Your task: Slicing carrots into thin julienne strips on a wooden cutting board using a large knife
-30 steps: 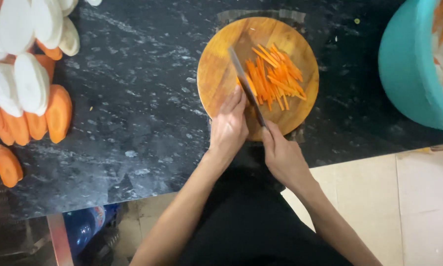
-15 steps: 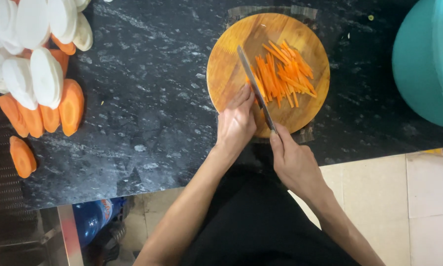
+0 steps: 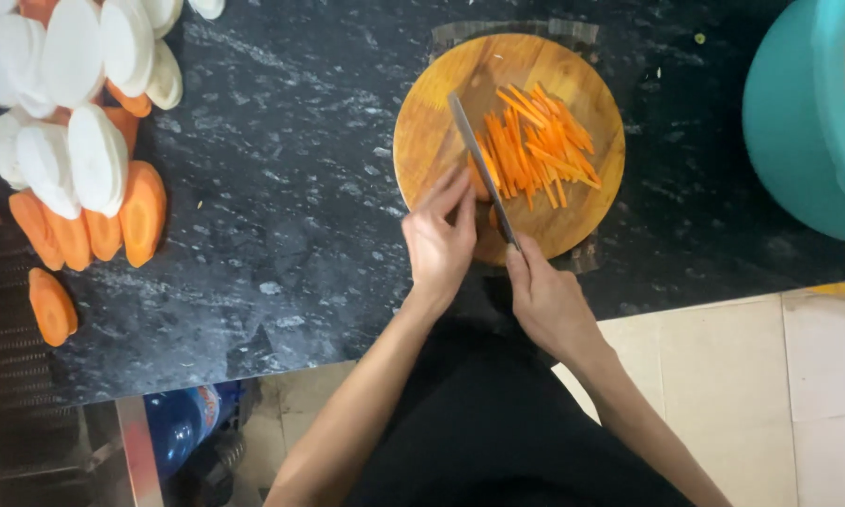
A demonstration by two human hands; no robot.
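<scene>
A round wooden cutting board (image 3: 432,141) lies on the black speckled counter and carries a pile of thin carrot sticks (image 3: 535,145). My right hand (image 3: 546,299) grips the handle of a long knife (image 3: 479,160), whose blade lies across the board just left of the sticks. My left hand (image 3: 439,235) rests its fingertips on a carrot piece at the board's near edge, right beside the blade. The piece is mostly hidden under the fingers.
Thick slices of carrot (image 3: 140,211) and white radish (image 3: 70,52) are heaped at the left end of the counter (image 3: 291,188). A large teal bowl (image 3: 798,122) stands at the right. Below the counter edge are a tiled floor and a blue bottle (image 3: 183,422).
The view has drifted, so the board now sits further right in it. Both hands and the knife keep their places on the board, the blade working through the carrot.
</scene>
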